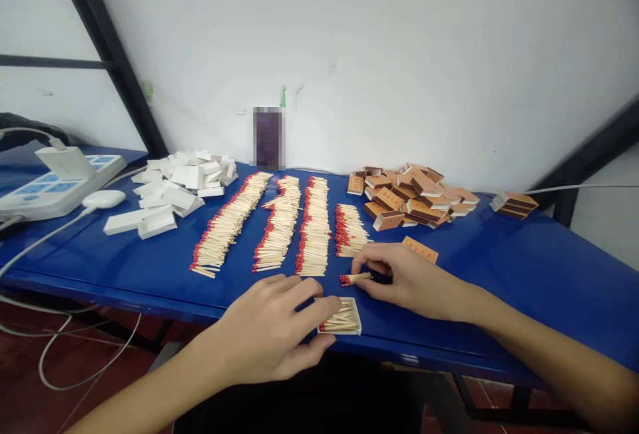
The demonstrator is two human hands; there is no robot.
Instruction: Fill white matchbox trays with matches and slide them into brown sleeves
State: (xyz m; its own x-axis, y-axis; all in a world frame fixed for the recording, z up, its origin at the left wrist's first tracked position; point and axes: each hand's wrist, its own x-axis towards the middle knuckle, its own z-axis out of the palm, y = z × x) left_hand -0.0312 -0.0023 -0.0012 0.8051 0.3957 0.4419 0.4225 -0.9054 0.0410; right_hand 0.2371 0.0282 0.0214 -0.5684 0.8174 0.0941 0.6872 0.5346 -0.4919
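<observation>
A small white matchbox tray (355, 317), partly filled with matches (341, 316), sits near the table's front edge. My left hand (279, 331) grips its left side, thumb at the near corner and a finger over the matches. Just beyond the tray's right corner, my right hand (399, 277) pinches a little bundle of red-tipped matches (353, 279). Their heads point left. Behind that bundle lies a short row of matches (351, 229). Three longer rows stretch back to its left: a near one (314, 227), a middle one (279, 227) and a far-left one (232, 221).
White trays (184, 178) are heaped at back left, beside a power strip (60, 184) and white cables. Orange-brown matchbox sleeves (409, 198) form a pile at back right. One sleeve (420, 249) lies behind my right hand; a few stacked ones (516, 204) sit farther right.
</observation>
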